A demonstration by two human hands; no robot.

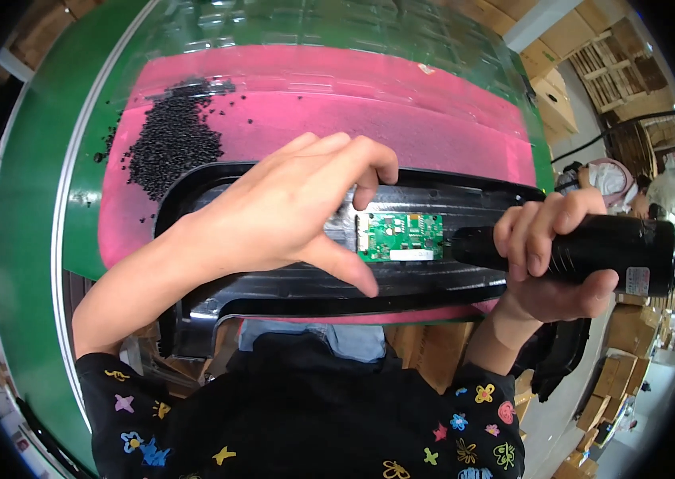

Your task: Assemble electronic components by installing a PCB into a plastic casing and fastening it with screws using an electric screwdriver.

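Observation:
A green circuit board [401, 237] lies inside a long black plastic shell [298, 283] in front of me. My right hand [549, 247] is wrapped round a black electric screwdriver [617, 251], held nearly level. Its narrow end points left, at the board's right edge; I cannot tell whether the tip touches a screw. Over the board's left side hovers my left hand [298, 199], thumb and curled fingers spread apart, with nothing visible between them. It hides part of the shell's far rim.
Small black screws or similar pieces lie in a heap [174, 144] at the far left of the pink mat [274, 120]. Clear plastic trays [298, 40] stand behind it on the green table [42, 184]. Cardboard boxes [625, 383] are stacked off to the right.

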